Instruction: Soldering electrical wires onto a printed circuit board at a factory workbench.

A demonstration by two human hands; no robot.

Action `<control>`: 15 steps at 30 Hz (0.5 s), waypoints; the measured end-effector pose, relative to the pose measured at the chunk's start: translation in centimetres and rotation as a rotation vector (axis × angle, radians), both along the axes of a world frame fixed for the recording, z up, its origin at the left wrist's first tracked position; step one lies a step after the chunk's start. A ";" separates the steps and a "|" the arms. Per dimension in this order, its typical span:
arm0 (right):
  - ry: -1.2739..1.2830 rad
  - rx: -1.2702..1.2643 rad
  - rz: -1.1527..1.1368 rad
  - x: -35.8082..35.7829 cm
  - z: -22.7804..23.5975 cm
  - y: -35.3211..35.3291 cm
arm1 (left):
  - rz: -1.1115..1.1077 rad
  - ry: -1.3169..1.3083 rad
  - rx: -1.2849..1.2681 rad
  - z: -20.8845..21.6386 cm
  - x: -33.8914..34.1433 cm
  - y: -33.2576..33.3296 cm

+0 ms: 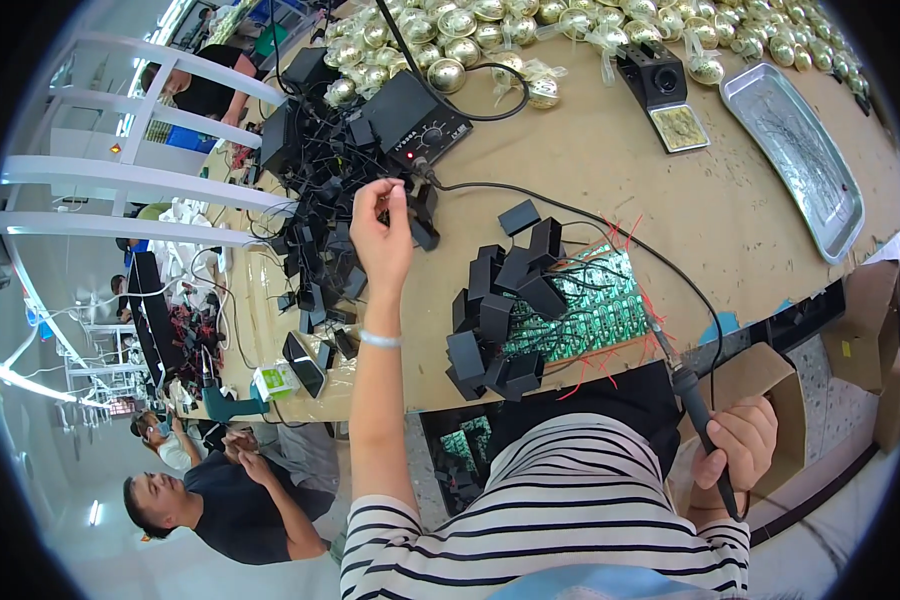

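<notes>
My right hand [742, 445], at the lower right, is closed round the handle of a soldering iron [692, 395]. The iron's tip points up and left, close to the right edge of a panel of green circuit boards [610, 300]. Red wires stick out around that panel, and several black boxes [515, 285] with black leads lie on its left part. My left hand [382, 235] is stretched forward beside a heap of black boxes with leads [315, 225]. Its fingers are curled with thumb and fingertips together; what they hold, if anything, is too small to tell.
A black soldering station [415, 120] stands beyond my left hand; its cord crosses the table. Farther back are an iron stand with sponge [678, 125], a metal tray [805, 160] and many gold balls [448, 75]. A cardboard box [770, 390] is at right; a co-worker [235, 500] is at left.
</notes>
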State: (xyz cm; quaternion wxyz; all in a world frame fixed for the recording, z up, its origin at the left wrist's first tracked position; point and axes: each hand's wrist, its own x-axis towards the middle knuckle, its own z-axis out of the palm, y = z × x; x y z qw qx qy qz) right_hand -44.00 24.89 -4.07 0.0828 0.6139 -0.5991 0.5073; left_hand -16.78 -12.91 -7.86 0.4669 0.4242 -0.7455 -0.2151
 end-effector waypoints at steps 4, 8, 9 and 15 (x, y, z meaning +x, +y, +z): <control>-0.013 0.010 -0.009 0.1 0.3 -0.6 | -0.092 0.275 0.203 2.7 0.5 3.6; -0.013 0.003 0.033 0.1 0.3 -1.1 | -0.232 0.406 0.438 5.0 -0.3 6.0; -0.017 0.006 0.053 0.1 0.3 -1.1 | -0.204 0.353 0.411 5.5 -1.2 6.6; -0.030 -0.001 0.039 0.0 0.4 -0.5 | -0.359 0.178 0.339 8.7 -3.6 9.8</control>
